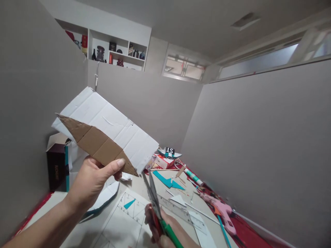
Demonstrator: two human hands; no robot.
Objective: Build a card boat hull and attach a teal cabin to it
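Observation:
Raised in the air, my left hand (94, 177) pinches a brown cardboard leaf-shaped piece (99, 143) together with a larger white cardboard sheet (111, 117) behind it. The thumb presses on the brown face near its right end. My right hand (178, 229) is wrapped round a pair of scissors (153, 193) with green and red handles. The blades point up beside the lower right corner of the white sheet. They look slightly apart, but I cannot tell whether they touch the cardboard.
On the table lie a sheet with drawn triangles (129, 224), a clear ruler (178, 210), teal scraps (162, 179) and a pink glue gun (219, 208). A dark box (55, 168) stands at the left. Grey partitions (258, 137) enclose the table.

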